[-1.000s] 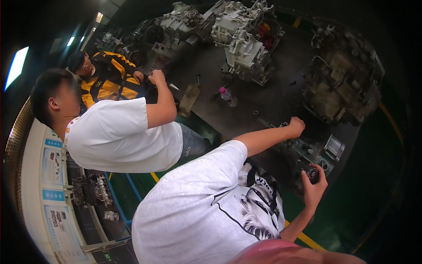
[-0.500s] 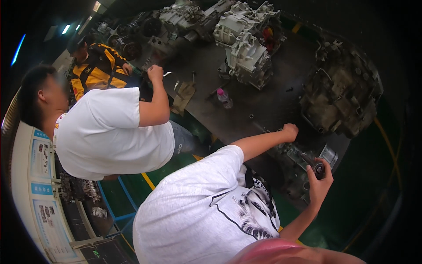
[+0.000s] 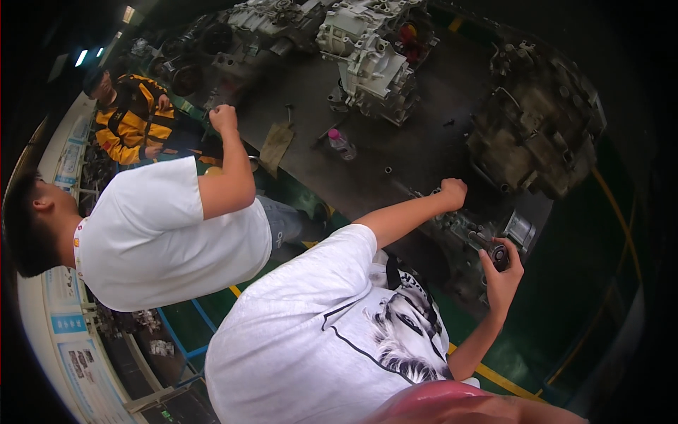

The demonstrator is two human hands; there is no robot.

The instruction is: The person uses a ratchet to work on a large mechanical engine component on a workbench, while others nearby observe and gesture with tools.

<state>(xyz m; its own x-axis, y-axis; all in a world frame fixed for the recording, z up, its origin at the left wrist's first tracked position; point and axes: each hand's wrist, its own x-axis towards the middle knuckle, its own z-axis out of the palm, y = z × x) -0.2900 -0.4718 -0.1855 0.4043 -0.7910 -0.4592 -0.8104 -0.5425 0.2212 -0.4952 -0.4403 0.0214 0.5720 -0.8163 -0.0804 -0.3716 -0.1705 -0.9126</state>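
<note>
Holding a dark round part (image 3: 500,255) at four o'clock, the worker's right grip (image 3: 503,280) curves partly closed; the left grip (image 3: 454,193), toward three, curls tight, contents hidden. Eight o'clock: poster (image 3: 79,360), print illegible.

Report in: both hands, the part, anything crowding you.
Right hand gripping round dark part. Left hand closed, contents hidden. Part near metal assembly. Silver cylinder close by, possible obstruction.
</note>
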